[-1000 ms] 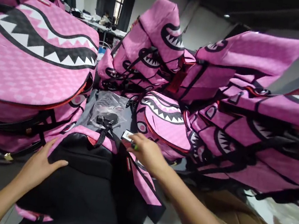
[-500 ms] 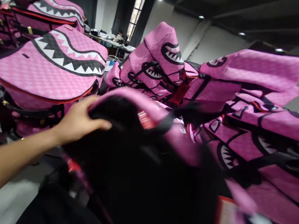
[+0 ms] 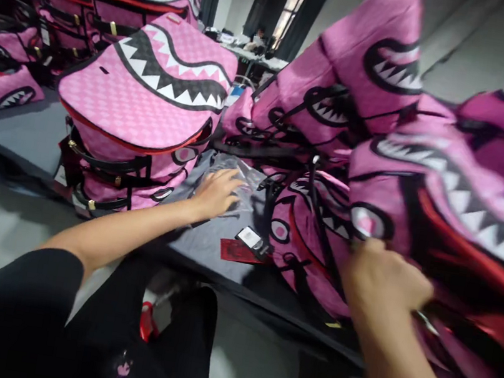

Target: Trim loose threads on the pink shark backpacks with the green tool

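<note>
My left hand (image 3: 217, 193) reaches over the table with its fingers spread, on or just above a crumpled clear plastic bag (image 3: 248, 188). At the right, my right hand (image 3: 383, 277) is closed against a pink backpack (image 3: 387, 190) with a shark-mouth print; blur and the hand itself hide exactly which part it grips. Left of that, another pink bag (image 3: 310, 270) with an eye print lies on the table. Beside it are a white hang tag (image 3: 249, 237) and a flat red piece (image 3: 240, 252).
Stacked pink backpacks (image 3: 149, 117) stand left of my left hand. More pink bags (image 3: 338, 82) are piled behind, with others (image 3: 64, 16) at the far left. The grey-covered table (image 3: 19, 129) has its front edge before me. A red-handled object (image 3: 147, 322) is at my lap.
My left hand has let go of the bag edge it held and now lies spread near the plastic. My right hand has come into view at the right, and the view has tilted down.
</note>
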Available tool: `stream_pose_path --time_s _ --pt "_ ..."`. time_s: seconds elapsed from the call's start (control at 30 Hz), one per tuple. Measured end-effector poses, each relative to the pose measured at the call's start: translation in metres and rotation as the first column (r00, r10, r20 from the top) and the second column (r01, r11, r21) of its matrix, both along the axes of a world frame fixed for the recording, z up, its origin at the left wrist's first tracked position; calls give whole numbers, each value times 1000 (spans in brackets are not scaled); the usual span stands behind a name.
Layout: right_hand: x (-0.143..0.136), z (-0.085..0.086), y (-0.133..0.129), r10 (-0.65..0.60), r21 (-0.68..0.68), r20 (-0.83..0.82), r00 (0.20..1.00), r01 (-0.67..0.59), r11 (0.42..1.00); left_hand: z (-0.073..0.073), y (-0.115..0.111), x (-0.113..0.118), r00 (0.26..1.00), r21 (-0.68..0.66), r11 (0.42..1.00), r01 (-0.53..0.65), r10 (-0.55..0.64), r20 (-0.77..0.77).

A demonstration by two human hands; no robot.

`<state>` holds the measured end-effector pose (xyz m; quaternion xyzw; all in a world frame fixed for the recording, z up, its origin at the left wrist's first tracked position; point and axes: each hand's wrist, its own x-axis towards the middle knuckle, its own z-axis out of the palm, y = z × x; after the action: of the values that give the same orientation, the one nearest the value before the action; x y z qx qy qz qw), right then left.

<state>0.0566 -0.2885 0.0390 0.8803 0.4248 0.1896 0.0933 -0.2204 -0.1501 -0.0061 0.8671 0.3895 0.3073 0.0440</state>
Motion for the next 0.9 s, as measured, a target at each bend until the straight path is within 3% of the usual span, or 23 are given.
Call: stream_pose_path --time_s 0.03,0.1,0.2,0.27,0.3,0.4,0.47,0.57,0.67,0.77,0.83,0.9 --pt "-4 -8 16 7 -51 -42 999 -9 999 -11 -2 -28 1000 9 1000 -23 23 -10" --pt "-17 -22 38 30 -126 -105 994 -43 991 -17 -6 -78 998 62 996 -58 59 -7" --pt "-47 -34 40 100 -43 -37 994 -101 994 -22 -11 -117 996 -72 994 -85 83 -36" --pt "-75 -43 32 218 24 -40 975 -218 976 -40 -12 -112 994 -263 961 -85 63 -91" --pt "-90 -51 31 292 28 -124 948 -291 956 -54 -12 -103 992 -336 937 -89 53 -116" --pt "-130 -91 45 377 17 -574 727 -450 893 -104 -8 -62 980 -447 877 -176 112 -165" --pt "-146 -125 67 356 40 -682 639 -454 890 -129 -5 -39 959 -496 823 -276 203 -198" --pt "-152 -165 100 294 87 -776 558 -366 926 -150 -1 -26 938 -553 758 -346 275 -210" --pt "-151 -185 113 220 119 -891 397 -265 957 -158 -3 -31 950 -604 734 -309 270 -158" --pt "-148 -190 109 145 121 -982 122 -184 975 -158 -9 -39 979 -647 738 -191 190 -72" --pt "-144 -191 107 115 120 -992 -55 -107 987 -147 -12 -43 991 -633 767 -109 131 -12" --pt "-137 -190 112 116 117 -977 -181 7 993 -120 -13 -50 996 -567 824 -26 69 55"
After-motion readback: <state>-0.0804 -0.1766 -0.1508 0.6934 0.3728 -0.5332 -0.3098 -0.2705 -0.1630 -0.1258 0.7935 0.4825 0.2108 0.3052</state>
